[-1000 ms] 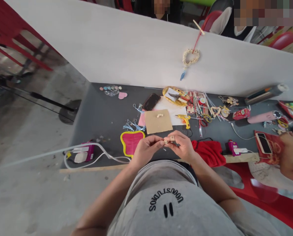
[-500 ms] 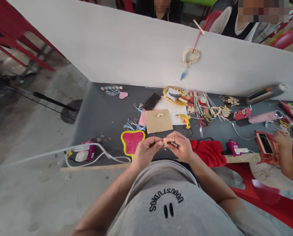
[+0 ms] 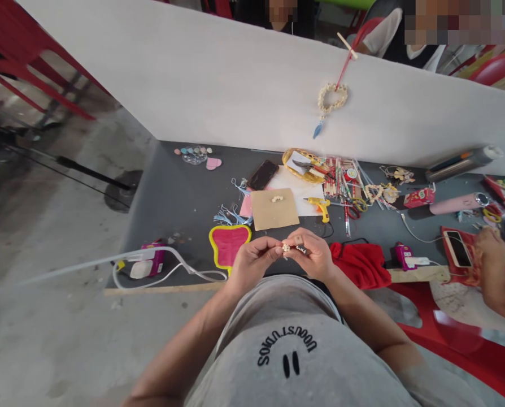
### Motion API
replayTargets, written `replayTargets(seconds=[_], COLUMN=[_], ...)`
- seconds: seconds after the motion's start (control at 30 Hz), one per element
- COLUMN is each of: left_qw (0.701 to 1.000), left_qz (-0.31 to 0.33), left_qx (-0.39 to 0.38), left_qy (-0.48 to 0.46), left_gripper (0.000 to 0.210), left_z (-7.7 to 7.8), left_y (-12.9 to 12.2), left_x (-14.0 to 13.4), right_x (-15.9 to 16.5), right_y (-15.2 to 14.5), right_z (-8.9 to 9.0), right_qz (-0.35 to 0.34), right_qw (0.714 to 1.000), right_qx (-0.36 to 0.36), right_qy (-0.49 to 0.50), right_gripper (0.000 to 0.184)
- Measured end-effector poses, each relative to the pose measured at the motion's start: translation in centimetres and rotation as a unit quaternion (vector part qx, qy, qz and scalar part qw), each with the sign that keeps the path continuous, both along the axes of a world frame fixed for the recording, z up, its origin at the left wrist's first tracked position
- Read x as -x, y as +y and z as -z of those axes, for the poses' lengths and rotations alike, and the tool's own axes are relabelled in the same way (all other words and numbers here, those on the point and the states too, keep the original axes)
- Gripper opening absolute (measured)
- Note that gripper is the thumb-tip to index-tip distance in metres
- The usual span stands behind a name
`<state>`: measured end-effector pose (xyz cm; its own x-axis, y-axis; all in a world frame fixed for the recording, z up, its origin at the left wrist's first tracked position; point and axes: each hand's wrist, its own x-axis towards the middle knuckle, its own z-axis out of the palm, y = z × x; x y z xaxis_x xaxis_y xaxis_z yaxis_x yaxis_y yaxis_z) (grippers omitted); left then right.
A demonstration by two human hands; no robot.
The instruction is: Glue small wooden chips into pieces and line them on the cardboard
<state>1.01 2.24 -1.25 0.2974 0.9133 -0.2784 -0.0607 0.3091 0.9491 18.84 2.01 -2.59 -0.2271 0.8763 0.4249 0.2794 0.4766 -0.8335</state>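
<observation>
On the left of the worktop (image 3: 172,203), a purple power block (image 3: 154,264) carries plugs. The left hand (image 3: 255,259) pinches a small beaded piece (image 3: 286,248) between thumb and finger; it sits above the worktop's near edge, in front of a tan board (image 3: 263,217). A golden basket (image 3: 286,161) holds white paper (image 3: 295,160), with pliers (image 3: 302,165) lying across it. The right hand (image 3: 313,254) pinches the piece's other side. Farther right are a red box (image 3: 419,197), contents hidden, and a pink bottle (image 3: 456,204) on its side.
</observation>
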Motion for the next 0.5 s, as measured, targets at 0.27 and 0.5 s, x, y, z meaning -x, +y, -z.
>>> replayTargets(seconds=[0.27, 0.5], left_qw=[0.999, 0.994], left_qz=[0.024, 0.067], left_qx=[0.033, 0.075], left_qy=[-0.012, -0.041], left_gripper=[0.033, 0.033], left_z=[0.08, 0.02], left_y=[0.42, 0.89], left_x=[0.46, 0.71], right_x=[-0.1, -0.22], right_y=[0.33, 0.61], right_z=[-0.04, 0.06], right_qz=[0.008, 0.001], right_qw=[0.998, 0.996], right_qx=[-0.04, -0.069], right_qy=[-0.038, -0.06], right_gripper=[0.013, 0.016])
